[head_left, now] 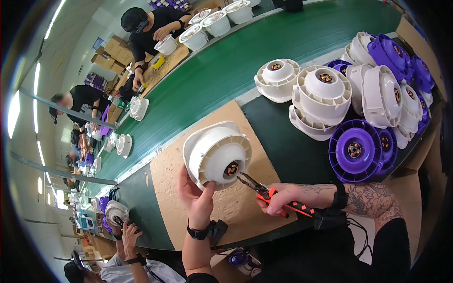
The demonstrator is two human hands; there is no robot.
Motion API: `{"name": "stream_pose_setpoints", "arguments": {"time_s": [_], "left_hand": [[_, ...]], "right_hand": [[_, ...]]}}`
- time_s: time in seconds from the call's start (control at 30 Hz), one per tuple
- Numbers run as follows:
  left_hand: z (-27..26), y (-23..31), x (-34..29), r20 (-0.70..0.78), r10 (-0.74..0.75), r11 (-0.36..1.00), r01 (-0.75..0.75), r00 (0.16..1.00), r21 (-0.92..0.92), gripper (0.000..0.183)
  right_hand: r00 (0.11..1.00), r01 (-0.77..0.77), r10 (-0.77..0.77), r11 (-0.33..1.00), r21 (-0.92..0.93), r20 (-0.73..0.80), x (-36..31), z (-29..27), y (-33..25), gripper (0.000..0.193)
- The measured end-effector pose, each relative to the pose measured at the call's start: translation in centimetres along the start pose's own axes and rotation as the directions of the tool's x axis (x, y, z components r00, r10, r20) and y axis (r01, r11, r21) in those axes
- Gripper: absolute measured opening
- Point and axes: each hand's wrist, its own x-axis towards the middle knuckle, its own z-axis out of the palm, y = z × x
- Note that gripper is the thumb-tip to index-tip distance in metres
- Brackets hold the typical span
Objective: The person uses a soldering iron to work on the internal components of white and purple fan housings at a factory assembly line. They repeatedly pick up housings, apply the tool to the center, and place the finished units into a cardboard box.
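My left hand [199, 203] grips a white round fan housing [218, 158] by its lower rim, tilted up over a cardboard sheet. A copper-wound motor core [231, 169] shows in the housing's central hub. My right hand [281, 199] is closed around pliers [255, 185] with red and black handles. The jaw tips point at the hub, close beside the motor core; whether they touch it I cannot tell.
Stacked white housings [325, 89] and purple housings [355, 150] crowd the right of the bench. The cardboard sheet [236, 214] lies under my hands. Beyond runs a green conveyor belt [207, 80] with white units. Co-workers sit opposite and at the left, one holding a housing [116, 213].
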Motion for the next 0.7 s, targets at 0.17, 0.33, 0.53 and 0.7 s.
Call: {"name": "stream_pose_setpoints", "arguments": {"time_s": [0.17,0.33,0.53,0.7], "left_hand": [[-0.3,-0.3,-0.2,0.082,0.07,0.992,-0.078,0.994,0.103,0.075],[-0.1,0.0,-0.4,0.082,0.109,0.976,-0.122,0.991,0.182,0.074],[0.0,-0.2,-0.9,0.105,0.176,0.95,-0.197,0.979,0.243,0.069],[0.2,-0.5,-0.9,0.109,0.205,0.931,-0.228,0.973,0.285,0.068]], "right_hand": [[0.999,0.003,-0.001,1.0,0.028,-0.048,-0.1,0.5,-0.3,0.031],[0.995,-0.036,0.042,0.997,0.069,-0.088,-0.3,0.8,-0.7,0.03],[0.993,-0.034,0.049,0.99,0.137,-0.112,-0.2,0.9,-0.8,0.03],[0.991,-0.04,0.051,0.995,0.091,-0.123,-0.3,0.9,-0.8,0.031]]}}
